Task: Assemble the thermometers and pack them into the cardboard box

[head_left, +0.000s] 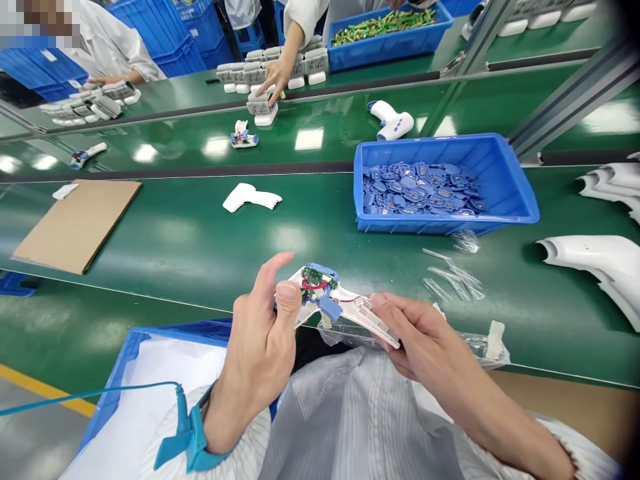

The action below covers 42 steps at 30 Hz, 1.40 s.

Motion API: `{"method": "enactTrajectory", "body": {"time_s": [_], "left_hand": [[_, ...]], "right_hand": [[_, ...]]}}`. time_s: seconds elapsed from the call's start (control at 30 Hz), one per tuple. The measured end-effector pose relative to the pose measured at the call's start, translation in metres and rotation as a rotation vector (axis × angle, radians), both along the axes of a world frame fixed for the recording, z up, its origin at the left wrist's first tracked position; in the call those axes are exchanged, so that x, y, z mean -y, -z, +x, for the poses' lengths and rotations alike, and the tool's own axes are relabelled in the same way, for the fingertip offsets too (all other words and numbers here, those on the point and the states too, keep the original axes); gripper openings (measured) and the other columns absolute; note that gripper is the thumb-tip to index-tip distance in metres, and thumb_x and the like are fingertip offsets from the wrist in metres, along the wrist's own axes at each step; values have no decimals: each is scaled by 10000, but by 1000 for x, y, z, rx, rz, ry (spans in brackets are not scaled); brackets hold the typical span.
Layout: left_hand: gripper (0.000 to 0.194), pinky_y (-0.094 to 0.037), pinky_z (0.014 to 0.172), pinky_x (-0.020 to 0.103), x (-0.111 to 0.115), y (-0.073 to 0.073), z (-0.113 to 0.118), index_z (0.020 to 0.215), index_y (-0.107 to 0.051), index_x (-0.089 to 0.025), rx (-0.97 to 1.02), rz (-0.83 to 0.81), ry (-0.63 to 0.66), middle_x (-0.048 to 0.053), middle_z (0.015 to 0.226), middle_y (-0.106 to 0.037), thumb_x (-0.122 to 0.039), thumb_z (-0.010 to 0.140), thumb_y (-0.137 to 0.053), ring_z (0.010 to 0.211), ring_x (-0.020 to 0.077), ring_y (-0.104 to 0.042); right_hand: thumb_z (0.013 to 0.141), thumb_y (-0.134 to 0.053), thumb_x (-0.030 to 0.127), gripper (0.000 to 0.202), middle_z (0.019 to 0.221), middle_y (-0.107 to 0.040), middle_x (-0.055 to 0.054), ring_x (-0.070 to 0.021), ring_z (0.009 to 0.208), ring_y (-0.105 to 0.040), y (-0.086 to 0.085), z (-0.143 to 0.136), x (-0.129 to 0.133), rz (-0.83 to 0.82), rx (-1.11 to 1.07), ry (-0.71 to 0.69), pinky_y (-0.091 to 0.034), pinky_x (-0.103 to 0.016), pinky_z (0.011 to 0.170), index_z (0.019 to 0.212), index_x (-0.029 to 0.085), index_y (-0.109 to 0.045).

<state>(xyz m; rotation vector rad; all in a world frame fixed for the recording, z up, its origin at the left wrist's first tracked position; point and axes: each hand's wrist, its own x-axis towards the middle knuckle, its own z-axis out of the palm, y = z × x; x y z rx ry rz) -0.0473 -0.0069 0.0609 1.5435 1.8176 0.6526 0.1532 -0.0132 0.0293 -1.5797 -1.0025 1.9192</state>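
A white thermometer-gun housing half is held between my two hands above the near edge of the green bench. Its inside faces up, showing a green circuit board, red wires and a blue trigger piece. My left hand grips the head end, thumb on top and index finger raised. My right hand pinches the handle end between thumb and fingers. A blue wrist strap with a cord is on my left wrist. Beyond, a matching white shell half lies on the bench.
A blue bin of small blue parts stands right of centre. White shells sit at the far right, near clear plastic strips. Cardboard lies left. Across the line, a co-worker's hand touches a white unit on the belt.
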Motion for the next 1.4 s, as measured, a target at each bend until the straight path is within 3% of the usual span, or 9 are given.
{"method": "enactTrajectory", "body": {"time_s": [0.2,0.57,0.87,1.4], "left_hand": [[699,-425,487,295,3,2,-3,1290,-606,-187,26,-7,-12,38,656,-647,-688,992,-220,534,194,-606],[720,-356,434,291,11,1,1,1352,-559,-214,131,-9,-117,4,562,-554,-740,954,-271,435,167,-452],[664,-350,403,243,15,3,-4,1421,-468,-251,212,-59,-76,-22,548,-506,-704,976,-275,445,140,-403],[676,-362,424,270,19,4,-2,1416,-468,-240,234,-69,-84,-7,570,-546,-714,965,-301,453,162,-437]], "right_hand": [[903,-469,720,557,538,-257,75,-71,457,-172,2,-1,1,-24,-11,-2,-135,-248,435,668,222,-384],[928,-426,710,517,608,-278,53,-91,500,-166,-1,-2,5,65,52,-28,-151,-263,445,759,226,-489],[929,-408,715,543,645,-296,28,-112,546,-175,-2,-1,7,95,96,-19,-170,-263,451,722,224,-514],[935,-407,705,531,655,-284,22,-118,565,-193,-1,1,9,91,106,-6,-182,-248,441,718,225,-474]]}}
